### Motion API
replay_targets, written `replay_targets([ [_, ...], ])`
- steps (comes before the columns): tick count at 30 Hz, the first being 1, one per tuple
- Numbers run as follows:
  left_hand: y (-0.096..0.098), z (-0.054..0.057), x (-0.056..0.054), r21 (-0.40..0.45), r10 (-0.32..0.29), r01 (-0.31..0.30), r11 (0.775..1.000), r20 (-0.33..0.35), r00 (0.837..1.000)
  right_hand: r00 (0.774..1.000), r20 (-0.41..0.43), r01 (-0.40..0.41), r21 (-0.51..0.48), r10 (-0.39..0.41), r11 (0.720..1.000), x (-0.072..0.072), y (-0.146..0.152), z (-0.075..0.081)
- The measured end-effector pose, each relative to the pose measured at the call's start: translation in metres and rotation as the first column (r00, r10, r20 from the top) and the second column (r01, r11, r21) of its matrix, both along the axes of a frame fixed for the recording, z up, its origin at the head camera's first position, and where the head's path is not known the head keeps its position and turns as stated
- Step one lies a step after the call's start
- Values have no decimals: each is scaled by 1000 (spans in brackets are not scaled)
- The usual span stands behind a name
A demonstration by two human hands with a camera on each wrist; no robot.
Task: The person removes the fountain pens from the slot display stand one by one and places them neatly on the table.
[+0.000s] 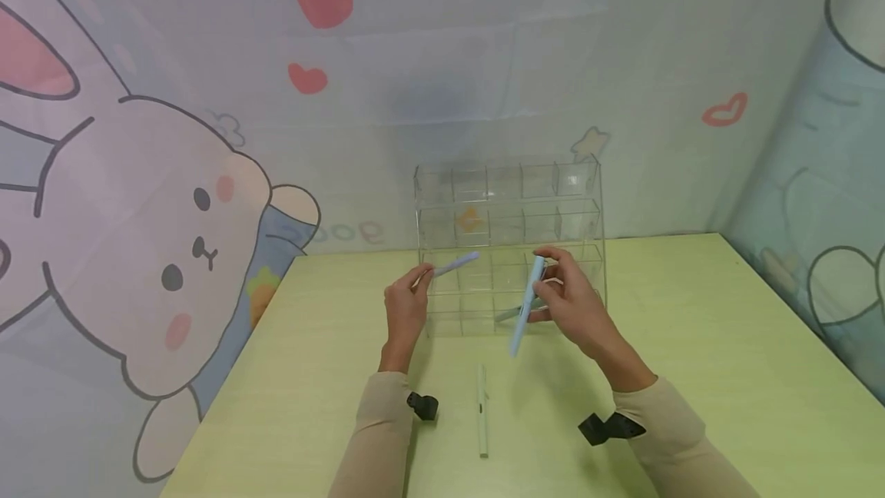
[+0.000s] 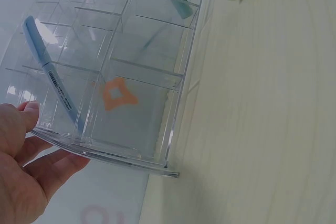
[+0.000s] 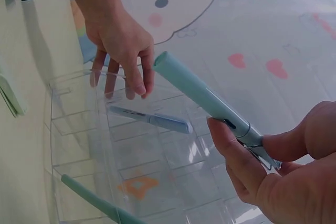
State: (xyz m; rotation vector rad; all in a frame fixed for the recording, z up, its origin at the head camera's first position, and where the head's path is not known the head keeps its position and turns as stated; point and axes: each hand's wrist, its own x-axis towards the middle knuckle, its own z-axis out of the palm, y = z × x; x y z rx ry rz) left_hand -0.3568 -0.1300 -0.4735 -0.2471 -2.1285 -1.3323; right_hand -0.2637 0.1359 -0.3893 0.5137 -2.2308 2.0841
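A clear acrylic rack (image 1: 574, 181) with rows of compartments stands near the back of the table. My left hand (image 1: 406, 307) holds the rack's left side edge, thumb inside and fingers outside in the left wrist view. Beside it a lavender-blue pen (image 2: 55, 80) leans in a compartment. In front of the rack's right half, my right hand (image 1: 572, 300) pinches a light blue pen (image 1: 528, 306), tilted, its clip (image 3: 260, 157) by the fingers. Behind that pen, a grey-green pen (image 1: 508, 313) slants in the bottom row, partly hidden. A pale green pen (image 1: 482, 417) lies on the table between my forearms.
The pale yellow-green table (image 1: 311, 406) reaches back to a hanging cloth (image 1: 498, 83) printed with a rabbit and hearts. Each wrist carries a small black camera (image 1: 424, 406) over a beige sleeve (image 1: 376, 429).
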Motion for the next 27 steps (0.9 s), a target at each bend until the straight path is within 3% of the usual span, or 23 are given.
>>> replay_targets([
  [16,-1,-1,-2,-12,8,-8,1000,-8,1000,969,195,-168,66,152,984,-3,3,-7],
  [27,0,-2,-1,-15,5,-5,1000,-25,1000,923,294,-278,67,247,958,-12,3,-22],
])
